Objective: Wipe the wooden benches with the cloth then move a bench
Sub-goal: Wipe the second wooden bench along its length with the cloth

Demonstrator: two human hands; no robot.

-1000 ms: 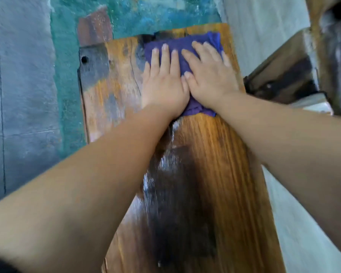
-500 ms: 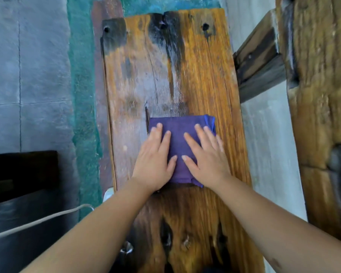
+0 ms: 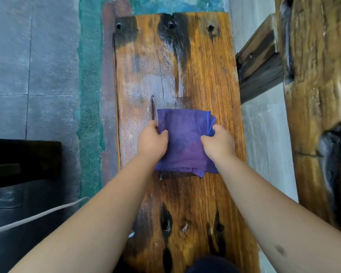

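Note:
A long wooden bench with orange grain and dark stains runs away from me down the middle of the view. A folded purple cloth lies flat on its middle. My left hand grips the cloth's left edge with curled fingers. My right hand pinches its right edge. The far half of the bench top shines wet.
A second wooden bench or table stands along the right edge, with a dark crossbar jutting toward my bench. Grey floor tiles and a teal painted strip lie left. A dark box and a white cable sit at lower left.
Both hands dragged the cloth from the bench's far end back toward me. The flat palms have since curled and now grip the cloth's two side edges.

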